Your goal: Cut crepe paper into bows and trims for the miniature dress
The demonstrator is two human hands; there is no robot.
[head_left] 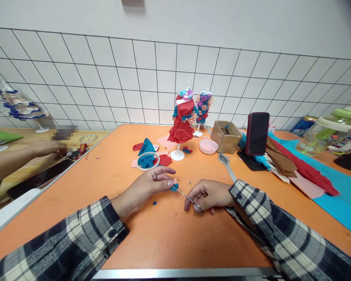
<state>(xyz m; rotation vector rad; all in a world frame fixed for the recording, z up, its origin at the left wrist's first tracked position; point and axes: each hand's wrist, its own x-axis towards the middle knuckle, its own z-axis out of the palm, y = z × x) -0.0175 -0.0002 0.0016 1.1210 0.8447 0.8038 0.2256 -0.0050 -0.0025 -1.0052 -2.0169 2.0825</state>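
Note:
My left hand [148,187] pinches a small blue-and-pink crepe paper piece [174,186] between thumb and fingertips, just above the table. From the right, my right hand [212,194] is closed on slim metal scissors [187,197]. Their tip meets the paper piece, and my fingers partly cover the handles. Below my left hand lies a tiny blue scrap [155,203]. Behind it, a tape roll [138,160] rests around and over blue crepe paper [147,147]. A small doll stand in a red paper dress [183,125] stands upright beyond both hands.
A pink bowl [208,146], cardboard box [222,139], upright phone [257,134] and grey-handled tool [226,166] stand or lie right of the dress. Folded coloured paper [304,168] and a clear jug [318,134] are further right. Another person's hand [51,148] is at the left table.

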